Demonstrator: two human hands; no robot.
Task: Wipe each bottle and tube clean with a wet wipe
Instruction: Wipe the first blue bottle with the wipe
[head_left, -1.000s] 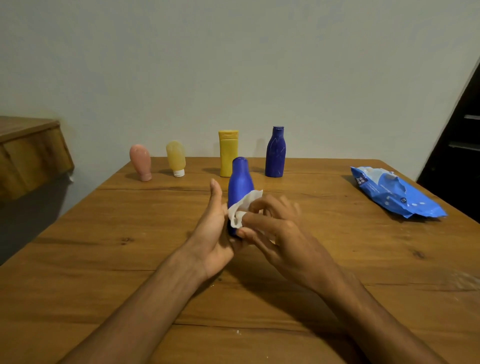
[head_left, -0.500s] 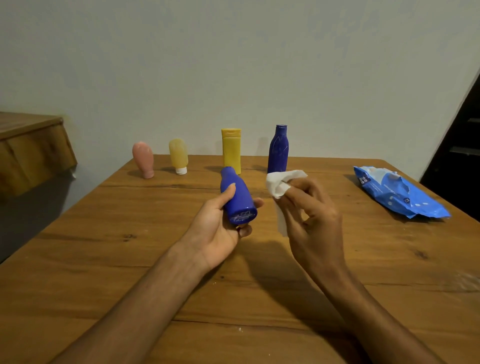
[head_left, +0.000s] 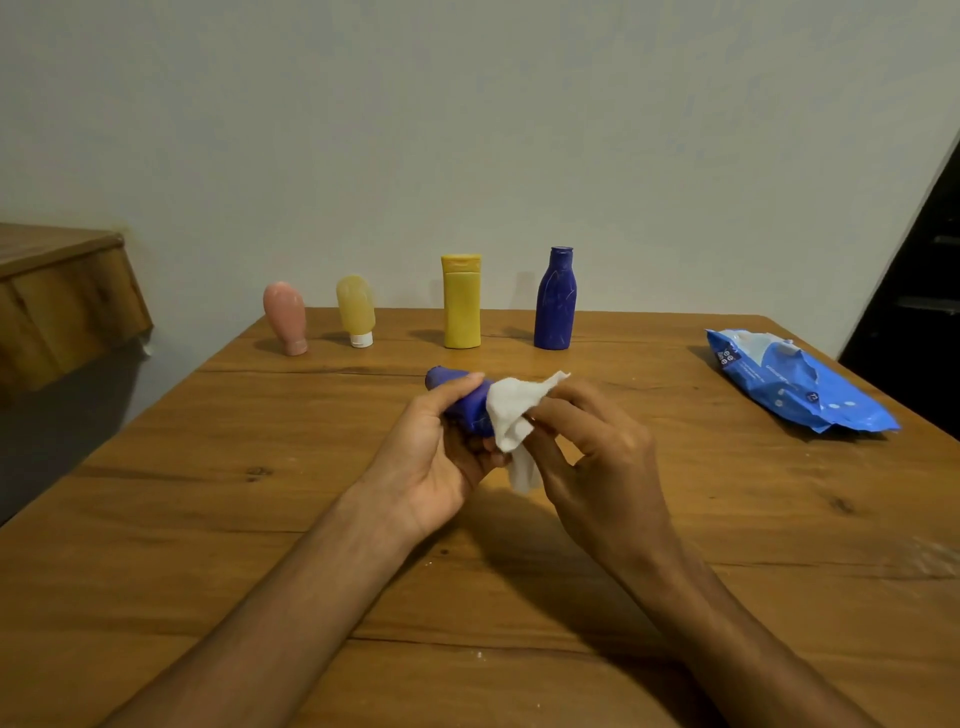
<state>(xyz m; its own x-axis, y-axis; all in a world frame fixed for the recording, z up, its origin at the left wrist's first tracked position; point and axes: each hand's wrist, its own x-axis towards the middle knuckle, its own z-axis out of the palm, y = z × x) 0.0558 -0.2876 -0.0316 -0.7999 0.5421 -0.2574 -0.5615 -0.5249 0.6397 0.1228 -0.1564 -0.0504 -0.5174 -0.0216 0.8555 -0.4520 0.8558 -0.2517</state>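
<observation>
Grips blue bottle (head_left: 466, 404) sideways in curled left hand (head_left: 434, 460), seemingly exposing base | pinches wet wipe (head_left: 511, 415) in right hand (head_left: 602, 452) against bottle

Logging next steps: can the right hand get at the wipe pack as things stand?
Probably yes: the pack lies right of the right hand, only bare table between, though that hand pinches a wipe.

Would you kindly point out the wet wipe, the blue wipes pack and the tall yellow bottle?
wet wipe (head_left: 511, 413): head view, on its bunched middle.
blue wipes pack (head_left: 800, 387): head view, middle of the wrapper.
tall yellow bottle (head_left: 461, 306): head view, middle of its body.
</observation>
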